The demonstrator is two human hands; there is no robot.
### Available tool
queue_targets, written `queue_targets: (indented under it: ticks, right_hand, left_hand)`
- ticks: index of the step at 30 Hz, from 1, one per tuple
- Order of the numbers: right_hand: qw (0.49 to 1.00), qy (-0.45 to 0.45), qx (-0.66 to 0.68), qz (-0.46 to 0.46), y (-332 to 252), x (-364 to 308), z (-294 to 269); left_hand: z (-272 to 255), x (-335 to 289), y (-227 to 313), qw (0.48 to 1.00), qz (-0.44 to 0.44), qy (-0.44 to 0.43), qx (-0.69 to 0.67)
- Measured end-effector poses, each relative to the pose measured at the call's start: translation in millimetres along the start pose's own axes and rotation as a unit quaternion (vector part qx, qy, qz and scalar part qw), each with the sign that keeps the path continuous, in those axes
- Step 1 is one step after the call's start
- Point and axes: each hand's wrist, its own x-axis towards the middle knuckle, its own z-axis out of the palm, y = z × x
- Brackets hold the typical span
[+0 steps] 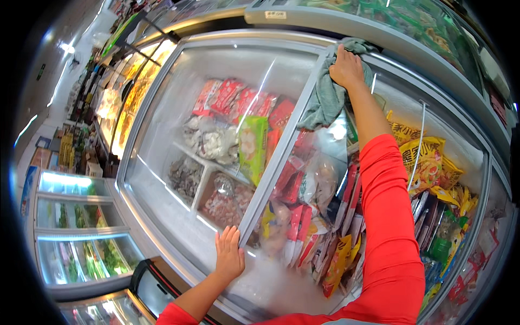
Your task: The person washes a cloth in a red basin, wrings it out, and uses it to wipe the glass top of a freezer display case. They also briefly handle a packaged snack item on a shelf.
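Observation:
A chest freezer with sliding glass lids (179,124) fills the view below me. My right hand (347,67) reaches to the freezer's far edge and presses down on a grey-green cloth (325,103), fingers closed over it. The cloth is bunched against the far rim, and its loose end hangs over the lid's metal frame (281,181). My left hand (229,253) lies open at the near end of that frame, fingers stretched out on the glass. Beneath the glass are a green bag (253,146), red packets (226,96) and a bin of pinkish frozen food (225,197).
Yellow bags (425,162) and several upright packets fill the freezer's right part. A second glass-topped freezer (325,19) runs along the far side. Lit display cases (81,238) stand at the left. A dark-framed case (162,287) adjoins the near left edge.

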Motion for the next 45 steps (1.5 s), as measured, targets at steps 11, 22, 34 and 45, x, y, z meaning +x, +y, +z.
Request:
queue_targets:
  ticks: [11, 22, 34, 45]
  right_hand:
    - [0.964, 0.141, 0.075, -0.215, -65.2, -158.8, -2.4]
    - [0.954, -0.102, 0.157, -0.234, -200.0, -453.9, -80.7]
    - [0.865, -0.330, 0.248, -0.286, -271.2, -629.5, -135.2]
    - [0.881, -0.240, 0.260, -0.315, -294.8, -635.6, -112.3]
  left_hand:
    - [6.4, -3.2, -4.0, 0.999, 0.016, 0.043, -0.015]
    - [19.1, -6.1, -34.2, 0.955, 0.021, 0.119, -0.272]
    - [-43.2, -27.8, -128.6, 0.913, 0.067, 0.067, -0.397]
    - [-67.0, -109.3, -161.3, 0.922, 0.009, -0.032, -0.386]
